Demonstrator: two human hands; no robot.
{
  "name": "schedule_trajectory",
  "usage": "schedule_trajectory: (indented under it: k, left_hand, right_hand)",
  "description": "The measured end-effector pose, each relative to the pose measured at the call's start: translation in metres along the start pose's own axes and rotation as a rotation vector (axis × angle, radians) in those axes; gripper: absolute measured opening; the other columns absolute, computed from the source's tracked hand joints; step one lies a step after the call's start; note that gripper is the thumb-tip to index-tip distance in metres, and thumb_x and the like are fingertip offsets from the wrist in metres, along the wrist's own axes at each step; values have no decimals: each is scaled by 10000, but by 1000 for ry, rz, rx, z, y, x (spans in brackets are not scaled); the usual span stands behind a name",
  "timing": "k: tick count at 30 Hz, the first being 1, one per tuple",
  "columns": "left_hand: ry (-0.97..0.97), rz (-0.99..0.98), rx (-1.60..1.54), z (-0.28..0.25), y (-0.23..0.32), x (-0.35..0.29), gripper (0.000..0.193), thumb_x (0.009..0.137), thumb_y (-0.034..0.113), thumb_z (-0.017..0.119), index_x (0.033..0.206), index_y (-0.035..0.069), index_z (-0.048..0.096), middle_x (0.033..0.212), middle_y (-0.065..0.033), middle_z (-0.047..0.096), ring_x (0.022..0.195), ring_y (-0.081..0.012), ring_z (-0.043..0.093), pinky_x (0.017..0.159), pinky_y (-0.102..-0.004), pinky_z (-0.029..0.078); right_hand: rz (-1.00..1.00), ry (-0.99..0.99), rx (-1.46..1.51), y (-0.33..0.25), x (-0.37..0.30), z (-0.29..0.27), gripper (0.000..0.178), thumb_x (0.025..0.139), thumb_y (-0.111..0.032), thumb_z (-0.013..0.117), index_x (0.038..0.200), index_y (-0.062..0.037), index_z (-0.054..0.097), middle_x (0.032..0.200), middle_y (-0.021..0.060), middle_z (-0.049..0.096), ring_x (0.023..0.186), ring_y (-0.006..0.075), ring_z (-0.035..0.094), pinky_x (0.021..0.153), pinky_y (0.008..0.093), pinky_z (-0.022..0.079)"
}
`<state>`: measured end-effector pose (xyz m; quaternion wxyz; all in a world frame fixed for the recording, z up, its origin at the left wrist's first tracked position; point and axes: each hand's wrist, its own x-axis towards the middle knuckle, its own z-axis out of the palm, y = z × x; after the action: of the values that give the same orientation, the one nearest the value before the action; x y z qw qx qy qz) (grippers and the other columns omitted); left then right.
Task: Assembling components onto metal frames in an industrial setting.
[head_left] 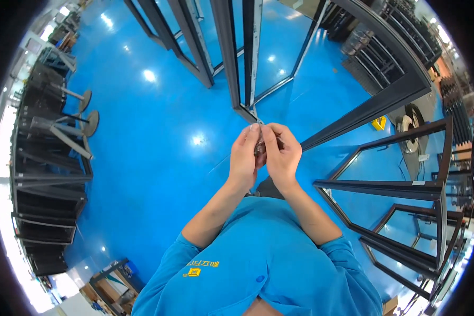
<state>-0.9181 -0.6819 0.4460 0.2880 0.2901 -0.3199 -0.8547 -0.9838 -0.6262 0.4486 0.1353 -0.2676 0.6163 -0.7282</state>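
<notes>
My left hand [242, 159] and my right hand [284, 160] meet in front of my body. Their fingers are bent and the thumbs sit close together. Between them they pinch a small, shiny, see-through piece that looks like crinkled clear plastic [259, 144], perhaps with something dark inside; the fingers cover most of it. Just beyond my fingertips is the lower corner of a tall dark grey metal frame [231, 58]. The long bottom rail of another large dark frame [374, 111] runs off to the right of my right hand.
More dark frames [384, 184] stand at the right, and others [168, 37] farther ahead. A small yellow thing [379, 123] lies on the glossy blue floor [142, 137]. Along the left are stacked dark panels [47, 195] and stands with round bases [91, 122]. A shelf unit [110, 287] is at lower left.
</notes>
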Motion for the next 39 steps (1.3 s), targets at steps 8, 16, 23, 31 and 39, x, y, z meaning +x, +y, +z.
schedule_trajectory:
  k: [8,16,23,31,39]
  left_hand:
    - [-47,72,28,12,5,47,205,1041,290,555,1015,88,580,696,36,477,567,-25,388,479,-184,289]
    - [-23,-60,-47,32,41,115,233,1025,332,585,988,103,561,680,30,457,548,-43,376,481,-181,281]
    - [-61,-105,-111,51,32,161,255,1015,346,602,982,99,547,672,31,451,542,-43,367,481,-179,265]
    - [-190,-287,-127,55,44,221,229,1034,311,567,1006,84,550,670,35,458,507,-40,358,461,-175,261]
    - [-528,-574,-324,49,62,274,260,1061,329,498,1023,79,559,672,36,469,481,-35,351,430,-183,248]
  right_hand:
    - [-692,46,-492,33,44,-2,51,893,-27,680,929,8,686,826,79,650,594,146,510,536,237,425]
    - [-854,-55,-294,16,94,14,19,863,-18,676,865,-15,658,812,66,644,589,160,506,561,279,446]
    - [-282,-289,141,50,120,-4,74,816,13,662,856,-49,653,807,51,650,576,181,527,544,294,449]
    - [-696,-433,-283,12,117,-1,49,851,-37,657,895,-58,666,776,53,658,589,231,562,559,305,455]
    - [270,-191,238,29,143,5,121,976,-102,572,963,-19,659,816,36,623,641,110,497,569,241,396]
